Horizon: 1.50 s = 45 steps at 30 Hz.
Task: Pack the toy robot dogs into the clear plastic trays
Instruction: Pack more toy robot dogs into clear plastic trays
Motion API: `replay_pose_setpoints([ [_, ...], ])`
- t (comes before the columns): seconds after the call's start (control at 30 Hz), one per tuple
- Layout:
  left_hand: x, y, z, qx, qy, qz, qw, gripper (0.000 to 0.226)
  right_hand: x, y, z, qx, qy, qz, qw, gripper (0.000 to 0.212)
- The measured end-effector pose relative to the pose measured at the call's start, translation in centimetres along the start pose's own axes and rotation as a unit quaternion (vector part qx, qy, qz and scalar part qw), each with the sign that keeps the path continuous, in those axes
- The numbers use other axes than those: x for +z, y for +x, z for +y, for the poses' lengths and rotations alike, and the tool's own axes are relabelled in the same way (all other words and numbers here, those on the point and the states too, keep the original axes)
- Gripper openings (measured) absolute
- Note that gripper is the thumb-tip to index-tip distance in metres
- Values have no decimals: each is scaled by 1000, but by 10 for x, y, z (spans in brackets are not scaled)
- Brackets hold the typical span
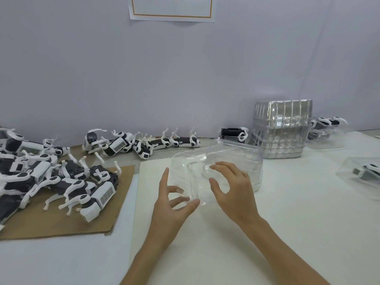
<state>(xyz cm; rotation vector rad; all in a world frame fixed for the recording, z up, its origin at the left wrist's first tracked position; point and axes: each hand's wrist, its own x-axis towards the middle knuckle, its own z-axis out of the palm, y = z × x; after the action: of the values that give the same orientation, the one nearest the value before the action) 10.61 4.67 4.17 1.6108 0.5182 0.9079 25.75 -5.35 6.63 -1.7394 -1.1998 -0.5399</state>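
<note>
So the biggest thing here is the pale wall (185,68) at the back, then the white worktop (287,223) that everything sits on. On the left there's a sheet of brown cardboard (61,223) with a messy heap of toy dogs (51,182) on it, black and white, legs sticking out all over. At the back right is a tall stack of trays (281,128), right against the wall. In the middle, flat on the worktop, is the clear tray (236,157), with no dog in it that I can see. The left hand (172,210) is at its near left corner: index finger straight up along the edge, other fingertips showing through the plastic, thumb on the near side, so it's pinching that corner. The right hand (234,192) sits on top of the tray with fingers arched and thumb apart; can't tell if it's actually gripping. A row of dogs (144,142) lies along the wall behind the tray. On the far right a packed tray (362,171) holds a dog. There's a paper notice (171,9) up on the wall.
</note>
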Motion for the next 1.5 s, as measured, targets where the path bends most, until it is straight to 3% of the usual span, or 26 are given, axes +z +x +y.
replay_pose_setpoints([
  [0.1,-3,4,3,-38,-66,23,997,101,-13,5,-1,-72,-10,63,995,28],
  [0.2,-13,9,6,-84,-152,49,984,88,-26,10,3,-121,-12,4,993,41],
  [0.3,-21,10,6,-121,-155,58,979,67,-20,9,1,-142,-80,-50,985,41],
  [0.4,-25,11,8,-125,-117,69,983,37,-13,6,-4,-139,-74,-47,986,35],
  [0.47,-27,14,10,-103,-71,100,987,35,-14,7,-4,-137,-59,-40,988,32],
  [0.53,-33,13,9,-36,61,192,979,45,-16,8,-4,-136,-50,-53,988,31],
  [0.6,-45,13,8,51,261,309,913,52,-18,7,-4,-133,-41,-103,985,31],
  [0.67,-58,15,8,98,383,388,832,52,-18,6,-2,-123,-30,-180,975,29],
  [0.73,-73,18,5,78,441,425,787,56,-16,5,-2,-101,-8,-240,966,22],
  [0.77,-81,18,2,49,453,426,782,57,-15,5,-2,-91,5,-243,966,19],
  [0.87,-95,17,-9,-34,465,380,798,58,-15,8,2,-49,19,-114,992,8],
  [0.93,-101,16,-14,-34,460,366,808,59,-17,13,15,53,12,-50,997,14],
  [1.0,-104,16,-14,0,415,384,825,56,-19,15,32,165,-15,-107,980,16],
  [1.07,-103,16,-12,38,378,400,834,47,-17,12,52,243,-41,-228,942,28],
  [1.13,-101,17,-12,77,365,408,833,34,-12,5,68,237,-100,-346,902,52],
  [1.17,-100,19,-10,95,357,411,834,30,-9,3,73,220,-129,-367,895,55],
  [1.23,-96,21,-3,132,332,413,838,23,-6,2,78,217,-118,-337,908,51],
  [1.37,-83,21,15,213,250,415,849,18,-9,6,66,223,38,-123,966,41],
  [1.43,-72,19,26,249,202,391,863,18,-16,11,47,148,66,-31,986,47],
  [1.5,-59,15,38,266,153,339,889,20,-21,16,26,21,58,24,998,55],
])
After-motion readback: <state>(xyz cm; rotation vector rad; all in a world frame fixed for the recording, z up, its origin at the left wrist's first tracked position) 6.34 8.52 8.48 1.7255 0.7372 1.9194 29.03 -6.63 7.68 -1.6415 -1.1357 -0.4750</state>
